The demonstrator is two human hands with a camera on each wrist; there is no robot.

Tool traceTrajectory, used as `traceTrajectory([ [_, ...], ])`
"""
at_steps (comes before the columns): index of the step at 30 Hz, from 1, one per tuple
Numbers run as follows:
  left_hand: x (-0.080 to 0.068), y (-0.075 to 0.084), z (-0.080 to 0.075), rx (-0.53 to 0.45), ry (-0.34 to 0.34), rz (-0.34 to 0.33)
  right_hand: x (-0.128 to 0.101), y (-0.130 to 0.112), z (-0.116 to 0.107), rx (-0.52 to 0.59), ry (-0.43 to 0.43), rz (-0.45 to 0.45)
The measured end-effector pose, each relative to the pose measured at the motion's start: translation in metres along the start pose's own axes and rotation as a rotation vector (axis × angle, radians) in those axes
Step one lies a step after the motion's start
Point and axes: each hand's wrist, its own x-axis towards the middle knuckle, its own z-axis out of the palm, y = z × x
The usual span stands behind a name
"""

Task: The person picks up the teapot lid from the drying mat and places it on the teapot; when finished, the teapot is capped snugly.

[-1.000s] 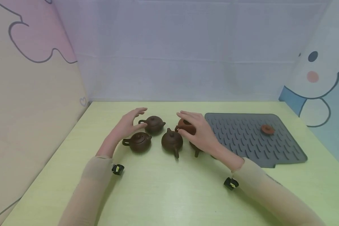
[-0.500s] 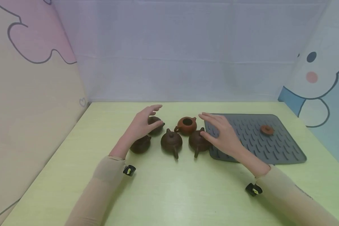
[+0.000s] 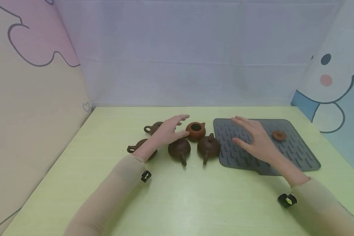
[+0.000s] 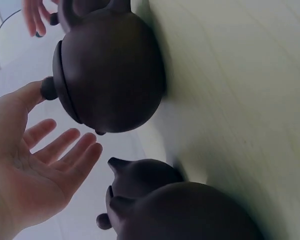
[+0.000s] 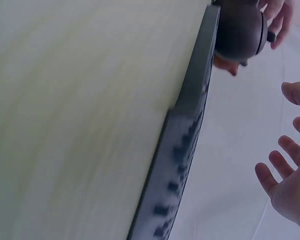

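Observation:
My left hand (image 3: 167,131) hovers with loosely spread fingers above the dark teapots, its fingertips close to an orange-brown teapot (image 3: 197,132) whose mouth is uncovered. Under that hand stands a dark lidded teapot (image 3: 179,150); in the left wrist view the thumb overlaps the knob of a dark teapot (image 4: 110,75). Over the grey ridged mat (image 3: 233,157) my right hand (image 3: 258,141) is held with fingers apart and nothing in them. On the mat, right of this hand, lies an orange-brown teapot lid (image 3: 279,135). A further dark teapot (image 3: 208,147) stands at the mat's left edge.
Two more dark teapots stand at the left, the rear one (image 3: 153,127) and the front one (image 3: 141,144) both partly hidden by my left hand and forearm. Everything rests on a pale yellow-green table (image 3: 194,200). A pale curtain (image 3: 194,65) hangs behind it.
Both hands have moved to the right. The left has gone from the left teapots to the middle ones; the right has gone from the orange-brown teapot to over the mat. Teapots and lid have stayed put.

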Motion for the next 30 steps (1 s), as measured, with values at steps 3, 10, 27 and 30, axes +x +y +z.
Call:
traceTrajectory([
  [3,0.007,0.003,0.005,0.022,-0.021,0.009,-0.006,0.013,-0.008,-0.021,-0.008,0.011],
  [10,0.020,0.002,0.016,0.039,-0.044,-0.009,-0.017,0.040,-0.026,-0.073,-0.033,0.057],
  [27,0.038,-0.001,0.004,0.017,-0.249,-0.097,-0.031,0.101,-0.055,-0.110,-0.034,0.123],
  [30,0.040,-0.004,0.003,0.017,-0.271,-0.109,-0.034,0.107,-0.060,-0.100,-0.055,0.166],
])
